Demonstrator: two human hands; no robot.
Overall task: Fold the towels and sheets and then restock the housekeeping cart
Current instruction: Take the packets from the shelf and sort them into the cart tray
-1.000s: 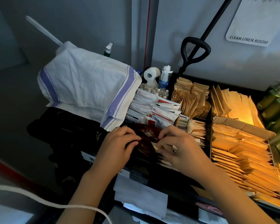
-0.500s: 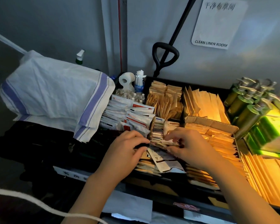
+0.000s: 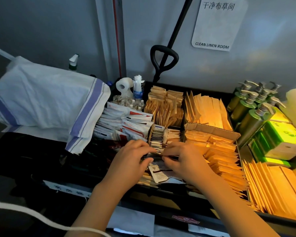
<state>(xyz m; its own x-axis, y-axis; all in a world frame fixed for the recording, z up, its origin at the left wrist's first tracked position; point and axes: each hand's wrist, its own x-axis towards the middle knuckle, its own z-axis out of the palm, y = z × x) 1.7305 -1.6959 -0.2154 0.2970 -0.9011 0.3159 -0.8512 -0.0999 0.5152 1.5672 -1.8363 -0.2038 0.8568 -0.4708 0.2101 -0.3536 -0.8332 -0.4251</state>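
Note:
The housekeeping cart's top tray [image 3: 162, 189] holds compartments of small sachets and paper packets. My left hand [image 3: 131, 160] and my right hand [image 3: 183, 159] meet over the front middle compartment, fingers curled and pinching small white sachets [image 3: 158, 171] that lie loosely there. A row of upright sachets [image 3: 156, 138] stands just beyond my fingertips. A folded white cloth with purple stripes [image 3: 46, 103] lies on the cart's left side.
Red-and-white packets [image 3: 126, 124] sit left of my hands, tan paper packets [image 3: 217, 158] to the right. Green pump bottles [image 3: 251, 106] and a green box [image 3: 280, 139] stand at the far right. A black handle [image 3: 163, 57] leans on the wall behind.
The view has swung right, bringing the green bottles in. Both hands shifted from the dark red packets to the white sachets in the compartment beside them and keep sorting there.

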